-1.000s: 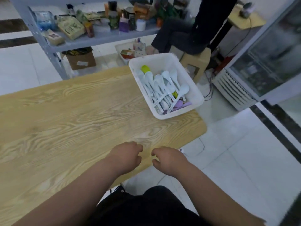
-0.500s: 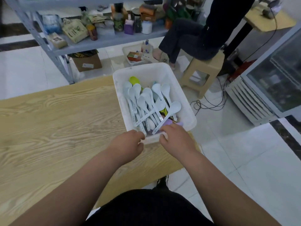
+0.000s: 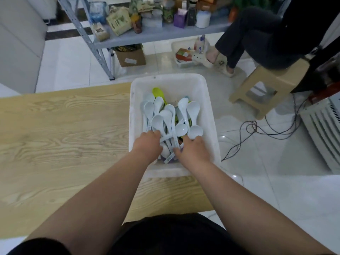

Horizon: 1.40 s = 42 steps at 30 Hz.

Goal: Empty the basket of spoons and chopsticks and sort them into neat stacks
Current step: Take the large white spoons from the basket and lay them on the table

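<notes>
A white plastic basket (image 3: 166,79) stands on the right end of the wooden table (image 3: 64,137), partly over its edge. It holds several white spoons (image 3: 168,116), a green spoon (image 3: 158,92) and something purple near the front wall; I cannot make out any chopsticks. Both my hands are inside the basket's near end. My left hand (image 3: 147,146) curls its fingers down over the spoon handles. My right hand (image 3: 192,149) grips handles beside it, thumb across them, fingertips by a spoon bowl. The fingertips are hidden among the spoons.
Bare wood stretches left of the basket. Beyond the table stands a grey metal shelf (image 3: 147,36) with boxes and jars. A person sits on a beige stool (image 3: 265,89) at the right. Cables (image 3: 257,129) and a white appliance (image 3: 323,129) lie on the tiled floor.
Both hands moved from the table's near edge forward to the basket's front rim, then into the basket among the spoons. The view has moved closer to the basket.
</notes>
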{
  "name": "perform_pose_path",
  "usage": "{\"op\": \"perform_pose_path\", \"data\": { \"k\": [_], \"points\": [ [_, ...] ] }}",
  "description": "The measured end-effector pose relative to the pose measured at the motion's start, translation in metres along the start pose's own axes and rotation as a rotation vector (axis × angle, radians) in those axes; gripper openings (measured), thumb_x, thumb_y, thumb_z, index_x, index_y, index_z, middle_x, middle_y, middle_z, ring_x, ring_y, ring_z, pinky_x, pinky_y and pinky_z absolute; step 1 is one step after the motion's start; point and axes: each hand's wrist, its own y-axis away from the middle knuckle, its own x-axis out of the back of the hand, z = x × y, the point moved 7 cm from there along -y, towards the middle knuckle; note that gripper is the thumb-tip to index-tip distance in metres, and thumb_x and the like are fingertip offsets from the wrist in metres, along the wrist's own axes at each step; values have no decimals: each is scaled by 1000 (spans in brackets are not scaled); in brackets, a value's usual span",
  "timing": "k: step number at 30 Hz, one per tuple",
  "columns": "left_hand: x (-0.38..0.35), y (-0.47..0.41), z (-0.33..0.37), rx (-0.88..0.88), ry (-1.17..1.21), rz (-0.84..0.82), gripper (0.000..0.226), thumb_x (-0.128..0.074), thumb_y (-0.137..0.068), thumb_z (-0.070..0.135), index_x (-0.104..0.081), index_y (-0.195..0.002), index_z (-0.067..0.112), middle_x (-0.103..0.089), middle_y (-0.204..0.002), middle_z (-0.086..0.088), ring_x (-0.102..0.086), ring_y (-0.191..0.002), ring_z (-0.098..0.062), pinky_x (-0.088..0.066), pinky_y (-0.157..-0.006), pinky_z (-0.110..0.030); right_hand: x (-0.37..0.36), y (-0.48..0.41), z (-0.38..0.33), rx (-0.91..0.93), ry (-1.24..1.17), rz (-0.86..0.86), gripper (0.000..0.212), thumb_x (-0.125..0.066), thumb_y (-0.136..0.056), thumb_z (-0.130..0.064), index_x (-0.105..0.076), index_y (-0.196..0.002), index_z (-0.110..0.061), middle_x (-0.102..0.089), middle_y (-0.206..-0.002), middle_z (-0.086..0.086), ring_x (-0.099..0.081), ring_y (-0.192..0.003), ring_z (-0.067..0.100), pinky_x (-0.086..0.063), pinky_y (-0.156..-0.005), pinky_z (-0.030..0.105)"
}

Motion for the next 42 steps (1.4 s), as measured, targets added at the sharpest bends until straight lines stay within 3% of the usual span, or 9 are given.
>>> {"op": "perform_pose_path", "data": {
  "k": [7,11,16,20,24,28,35,39,42],
  "points": [
    [5,-18,-2,148,215,90,43,-67,-90,40,-46,-114,11,-57,-114,-11,-59,-104,-30,-45,-76,-36,-1,-23,-17,100,83,69,42,-53,-97,-49,-49,-125,-18,-36,-132,15,-40,-117,32,-43,-96,39],
    [4,-22,-6,281,441,96,62,-79,-81,41,-43,-120,9,-57,-117,-12,-61,-106,-31,-53,-88,-44,-2,-31,-15,71,16,77,27,-54,-98,-29,-52,-120,-16,-40,-132,14,-46,-114,32,-46,-95,40],
    [9,-29,2,276,605,137,59,-85,-71,34,-51,-114,12,-60,-105,-5,-62,-91,-24,-54,-78,-37,1,-29,-7,64,-145,77,16,-52,-98,-20,-52,-112,-15,-48,-118,11,-51,-101,30,-49,-84,40],
    [8,-35,10,308,634,134,74,-87,-68,32,-48,-126,9,-59,-118,-13,-62,-108,-31,-54,-93,-44,5,-22,-1,57,-342,80,34,-52,-98,-15,-55,-131,-19,-54,-124,10,-55,-109,29,-51,-91,43],
    [7,-37,14,301,537,125,85,-86,-74,33,-37,-137,2,-47,-136,-16,-49,-126,-31,-44,-104,-39,9,-15,8,10,-560,76,45,-48,-98,-8,-53,-139,-25,-55,-125,7,-58,-104,21,-46,-81,26],
    [5,-34,27,217,559,156,71,-84,-75,30,-43,-128,7,-56,-125,-14,-58,-115,-34,-50,-92,-43,17,-11,13,12,-630,139,37,-46,-99,-11,-59,-130,-25,-60,-114,3,-58,-83,9,-40,-61,16],
    [3,-28,34,214,480,105,26,-61,-93,22,-46,-111,9,-63,-106,-14,-62,-91,-35,-46,-71,-37,26,3,25,31,-725,200,31,-45,-104,-18,-60,-128,-29,-61,-106,-1,-59,-87,11,-42,-68,20],
    [8,-26,24,203,579,91,18,-59,-95,25,-46,-97,13,-58,-89,-6,-54,-78,-26,-42,-68,-33,34,12,29,33,-818,242,30,-45,-105,-23,-61,-131,-27,-63,-106,-1,-59,-90,12,-45,-75,25],
    [12,-20,9,280,851,112,13,-58,-95,21,-51,-96,11,-64,-85,-5,-66,-72,-21,-52,-56,-29,43,18,27,52,-849,274,30,-45,-106,-25,-61,-132,-27,-63,-110,-5,-59,-97,7,-44,-76,13]
  ]
}}
